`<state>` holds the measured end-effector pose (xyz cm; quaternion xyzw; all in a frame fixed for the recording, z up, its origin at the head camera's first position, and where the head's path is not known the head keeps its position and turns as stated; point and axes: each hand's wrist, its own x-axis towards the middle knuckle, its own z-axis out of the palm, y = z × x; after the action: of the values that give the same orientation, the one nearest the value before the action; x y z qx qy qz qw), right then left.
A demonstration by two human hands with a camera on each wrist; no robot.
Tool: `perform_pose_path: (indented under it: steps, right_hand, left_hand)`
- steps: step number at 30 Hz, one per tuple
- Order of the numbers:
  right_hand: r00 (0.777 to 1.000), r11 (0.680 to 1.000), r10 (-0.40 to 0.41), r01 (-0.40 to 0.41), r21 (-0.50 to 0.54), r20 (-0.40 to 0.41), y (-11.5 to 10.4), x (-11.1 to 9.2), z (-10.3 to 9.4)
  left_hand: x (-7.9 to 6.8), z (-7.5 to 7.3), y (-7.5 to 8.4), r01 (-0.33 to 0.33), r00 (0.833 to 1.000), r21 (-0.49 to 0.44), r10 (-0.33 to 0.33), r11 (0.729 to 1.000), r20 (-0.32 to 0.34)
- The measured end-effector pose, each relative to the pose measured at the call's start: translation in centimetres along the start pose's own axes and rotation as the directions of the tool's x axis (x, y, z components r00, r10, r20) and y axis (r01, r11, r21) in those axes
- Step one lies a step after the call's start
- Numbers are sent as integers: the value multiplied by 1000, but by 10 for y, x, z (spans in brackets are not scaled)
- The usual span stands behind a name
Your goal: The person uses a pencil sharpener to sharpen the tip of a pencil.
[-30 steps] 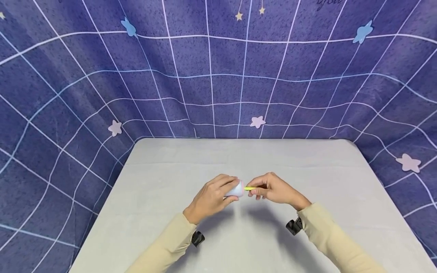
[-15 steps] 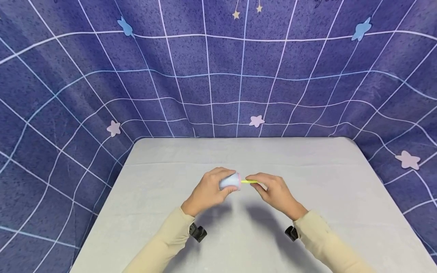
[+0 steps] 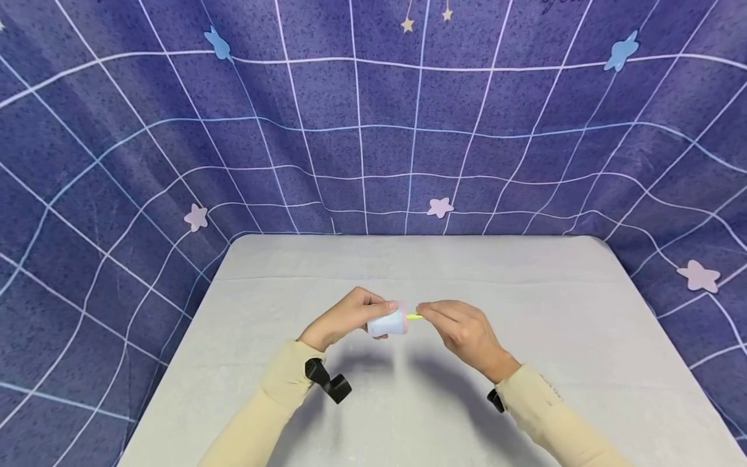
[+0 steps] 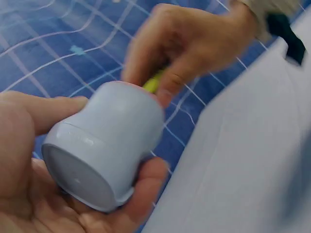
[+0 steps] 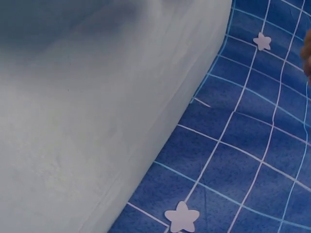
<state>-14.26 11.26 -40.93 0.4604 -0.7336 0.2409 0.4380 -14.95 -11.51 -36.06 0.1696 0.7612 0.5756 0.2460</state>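
My left hand (image 3: 348, 315) grips a small light-blue cup-shaped container (image 3: 386, 323) with a pink rim, tilted sideways above the table. Its grey-blue base faces the camera in the left wrist view, where my left thumb and fingers curl round the container (image 4: 114, 119). At the pink end, my right hand (image 3: 463, 329) pinches a thin yellow-green stick (image 3: 414, 316). One end of the stick meets the rim; whether it goes inside is hidden. The right fingers cover the rest of it. In the right wrist view, only a sliver of a hand (image 5: 307, 57) shows at the right edge.
A white-covered table (image 3: 292, 263) lies under both hands, carrying their shadows. Behind and beside it hangs a blue-purple curtain (image 3: 385, 149) with grid lines and stars. A black wrist camera (image 3: 334, 384) juts below the left sleeve.
The container has shifted slightly left, and my left hand has rolled, bringing more of the container into sight. My right hand has turned palm-down over the stick and still pinches it.
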Motion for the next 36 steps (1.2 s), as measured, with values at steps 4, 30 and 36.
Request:
perform_pose_path:
  steps: [4, 30, 36]
  right_hand:
    - [998, 998, -60, 60, 3, -5, -1, 3, 0]
    - [698, 742, 414, -631, 228, 584, 8, 3, -12]
    - [906, 943, 283, -323, 83, 313, 5, -1, -7]
  left_hand:
    - [2, -5, -5, 46, 997, -94, -40, 995, 62]
    - [4, 22, -27, -371, 816, 647, 567, 666, -115]
    - [4, 15, -18, -260, 888, 552, 420, 793, -185]
